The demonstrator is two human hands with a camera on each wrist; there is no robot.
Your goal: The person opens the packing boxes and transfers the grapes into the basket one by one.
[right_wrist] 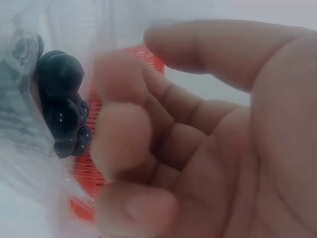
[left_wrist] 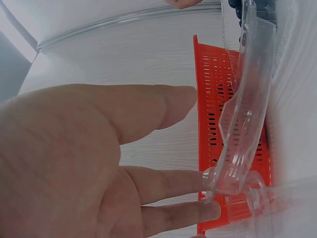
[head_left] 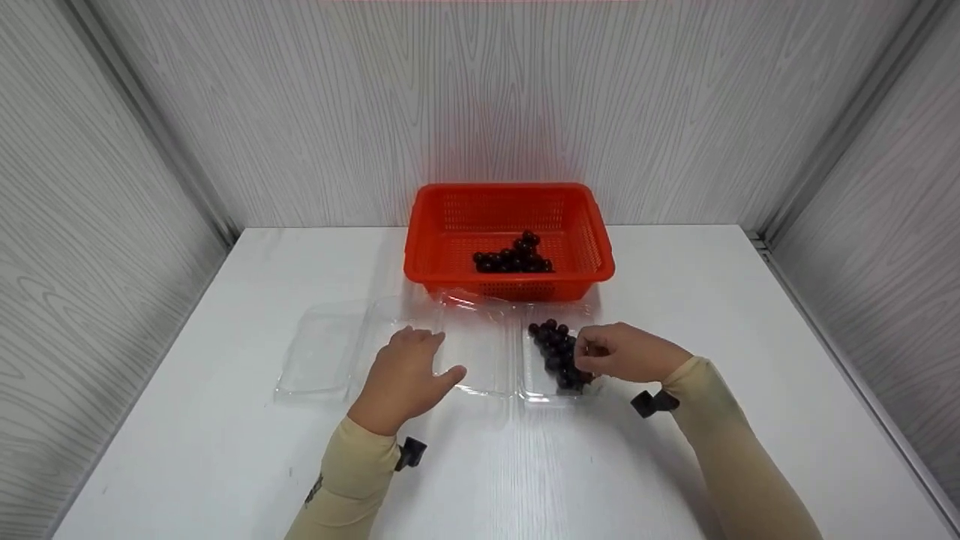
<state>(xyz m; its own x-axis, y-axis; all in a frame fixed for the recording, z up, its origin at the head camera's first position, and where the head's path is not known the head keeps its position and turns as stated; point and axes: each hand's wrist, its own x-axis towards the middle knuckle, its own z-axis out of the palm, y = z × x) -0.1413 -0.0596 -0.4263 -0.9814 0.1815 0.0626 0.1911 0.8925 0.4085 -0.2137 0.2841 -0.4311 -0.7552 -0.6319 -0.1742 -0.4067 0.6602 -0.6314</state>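
Note:
A bunch of dark grapes (head_left: 555, 352) lies in the right-hand compartment of an open clear plastic clamshell box (head_left: 480, 352). My right hand (head_left: 626, 354) is beside the bunch. In the right wrist view its fingers (right_wrist: 124, 134) are curled with nothing in them, and the dark grapes (right_wrist: 62, 94) sit just past the fingertips. My left hand (head_left: 405, 379) is over the clear plastic at the left, thumb spread away. In the left wrist view its extended fingers (left_wrist: 168, 186) reach the edge of the clear lid (left_wrist: 242, 124); whether they press it I cannot tell.
Behind the boxes stands a red plastic basket (head_left: 510, 287) with more dark grapes (head_left: 514, 259) inside. Another clear plastic box (head_left: 319, 349) lies open on the left of the white table (head_left: 187, 420). Pale wood-patterned panels (head_left: 300, 112) rise at the back and both sides.

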